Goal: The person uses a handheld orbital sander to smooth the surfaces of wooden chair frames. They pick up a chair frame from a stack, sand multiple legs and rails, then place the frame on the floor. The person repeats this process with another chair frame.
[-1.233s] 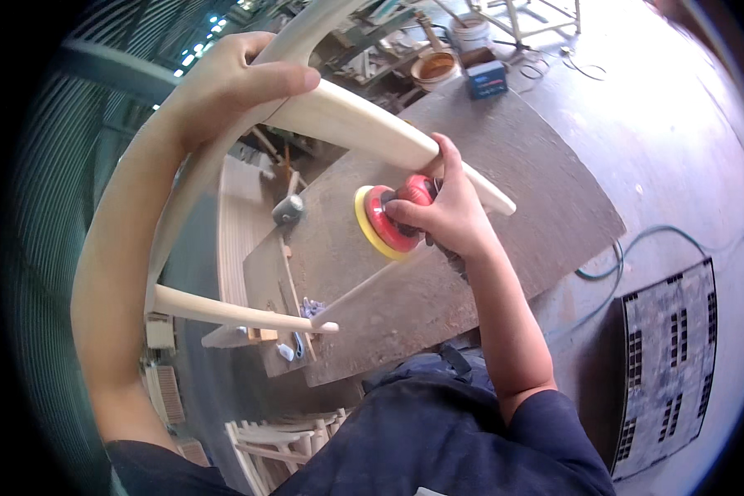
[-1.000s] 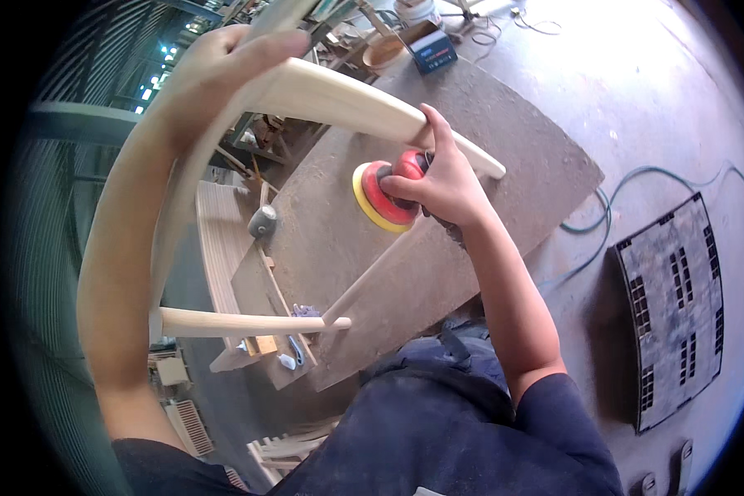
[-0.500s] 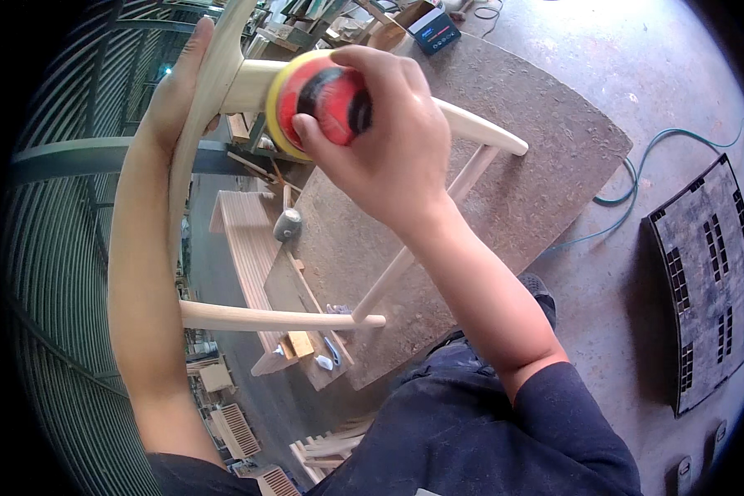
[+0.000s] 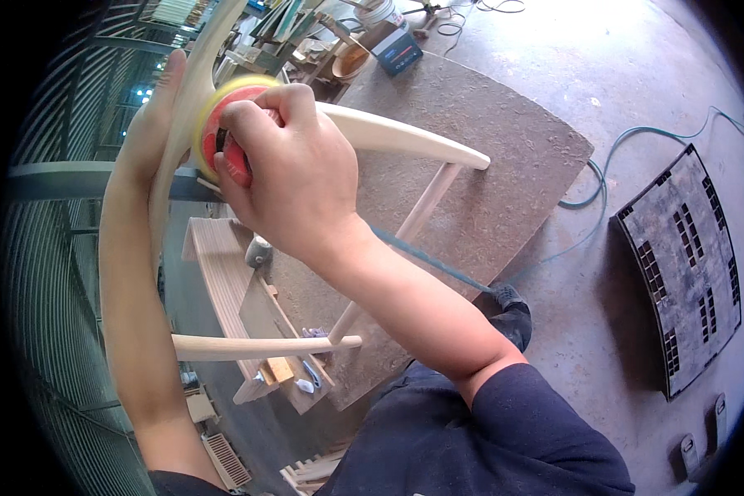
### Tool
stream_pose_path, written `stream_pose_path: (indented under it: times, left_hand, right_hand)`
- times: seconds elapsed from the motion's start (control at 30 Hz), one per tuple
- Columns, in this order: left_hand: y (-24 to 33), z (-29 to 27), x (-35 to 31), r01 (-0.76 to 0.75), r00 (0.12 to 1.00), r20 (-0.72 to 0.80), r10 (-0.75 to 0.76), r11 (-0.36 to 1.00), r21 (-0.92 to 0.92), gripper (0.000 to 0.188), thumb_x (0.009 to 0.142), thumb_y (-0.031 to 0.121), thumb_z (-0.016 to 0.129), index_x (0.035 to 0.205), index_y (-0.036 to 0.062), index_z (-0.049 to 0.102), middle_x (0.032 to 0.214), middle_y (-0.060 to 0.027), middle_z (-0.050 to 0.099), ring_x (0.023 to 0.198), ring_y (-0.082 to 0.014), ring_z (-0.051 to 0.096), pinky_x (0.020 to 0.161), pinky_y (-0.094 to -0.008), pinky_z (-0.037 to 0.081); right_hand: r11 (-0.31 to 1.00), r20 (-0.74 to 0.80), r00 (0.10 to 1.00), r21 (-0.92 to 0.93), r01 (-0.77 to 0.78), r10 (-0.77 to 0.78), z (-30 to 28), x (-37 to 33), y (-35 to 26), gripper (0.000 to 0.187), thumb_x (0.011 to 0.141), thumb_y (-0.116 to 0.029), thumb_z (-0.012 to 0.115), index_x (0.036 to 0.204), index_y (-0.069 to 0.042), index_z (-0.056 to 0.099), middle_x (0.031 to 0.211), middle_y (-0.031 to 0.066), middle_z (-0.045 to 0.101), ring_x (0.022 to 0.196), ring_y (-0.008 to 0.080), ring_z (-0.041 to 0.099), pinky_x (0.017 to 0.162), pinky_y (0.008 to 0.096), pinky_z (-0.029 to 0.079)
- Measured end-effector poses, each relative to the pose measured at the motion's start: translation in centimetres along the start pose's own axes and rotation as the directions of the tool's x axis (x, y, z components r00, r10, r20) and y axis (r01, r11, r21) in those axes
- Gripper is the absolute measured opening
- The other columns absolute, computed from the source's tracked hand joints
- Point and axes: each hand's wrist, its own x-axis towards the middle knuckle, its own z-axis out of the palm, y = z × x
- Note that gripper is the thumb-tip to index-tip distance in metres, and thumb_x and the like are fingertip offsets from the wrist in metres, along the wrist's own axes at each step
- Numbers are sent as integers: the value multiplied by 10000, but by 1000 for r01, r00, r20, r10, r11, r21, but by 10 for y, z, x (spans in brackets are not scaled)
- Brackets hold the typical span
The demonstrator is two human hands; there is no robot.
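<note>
My right hand (image 4: 298, 165) is curled round a round sander (image 4: 209, 116), red on top with a yellow pad. The sander's edge sits at the joint where a tapered leg meets the curved rail of a pale wooden chair frame (image 4: 405, 136). Gripping that rail from its left side, my left hand (image 4: 153, 124) has its thumb stretched along the wood, and its fingers are mostly hidden behind it. The frame is tipped on its side, and my left forearm lies along the rail. A blue-green hose (image 4: 438, 266) shows from under my right wrist; its end is hidden.
A brown worktop (image 4: 504, 124) lies under the frame. A mallet (image 4: 258, 250) rests near a ridged wooden board (image 4: 219, 285). Beyond are a dark box (image 4: 397, 51) and wood offcuts. On the floor at right lies a slotted black panel (image 4: 678, 264); green slats (image 4: 54, 273) rise at left.
My right hand has moved the sander left along the leg to the rail joint. The whole view has shifted slightly, and the hose below my right wrist shows more. My left hand keeps its grip.
</note>
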Motion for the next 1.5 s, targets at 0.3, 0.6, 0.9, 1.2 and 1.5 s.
stream_pose_path:
  times: [0.3, 0.6, 0.9, 1.2, 1.5]
  left_hand:
    - [-1, 8, -3, -41, 991, -130, 28, 994, -99, 632, 1079, 668, 377, 1018, 129, 700, 718, 56, 576, 580, -57, 539, 466, -235, 378]
    - [-7, 3, -1, -32, 981, -186, 59, 989, 144, 672, 1031, 743, 393, 954, 148, 695, 636, 45, 549, 474, -56, 496, 407, -229, 350]
    - [-19, -5, 18, 23, 979, -205, -1, 994, 102, 664, 1030, 735, 405, 959, 141, 693, 600, 25, 542, 421, -87, 489, 355, -242, 358]
    - [-3, 8, 0, -118, 992, -40, 120, 992, 42, 702, 1106, 608, 259, 1345, 65, 636, 1052, -140, 729, 964, -164, 746, 720, -243, 633]
    - [3, 7, -5, -63, 993, -88, 80, 980, 187, 683, 1093, 629, 330, 1280, 63, 663, 1035, -96, 700, 925, -155, 688, 767, -294, 570]
  right_hand:
    - [998, 23, 999, -55, -23, 24, -3, 6, -6, 304, 806, -244, 808, 1068, -173, 672, 1079, 132, 599, 865, 355, 672, 697, 456, 556]
    - [971, 127, 986, -227, -77, 108, -22, 21, 10, 368, 810, -226, 814, 1130, -134, 657, 1093, 162, 636, 891, 362, 706, 734, 460, 585]
    - [992, 55, 997, -119, -40, 47, -23, 7, 32, 443, 810, -267, 819, 1205, -156, 653, 1084, 149, 634, 871, 370, 697, 719, 468, 573]
    - [995, 116, 992, -82, 62, -52, 7, 23, 11, 375, 808, -253, 803, 1141, -140, 672, 1098, 165, 634, 878, 366, 691, 723, 454, 572]
    - [979, 250, 963, -199, -52, 102, -9, 66, 25, 368, 788, -302, 806, 1068, -99, 682, 1030, 234, 666, 855, 403, 722, 729, 479, 601]
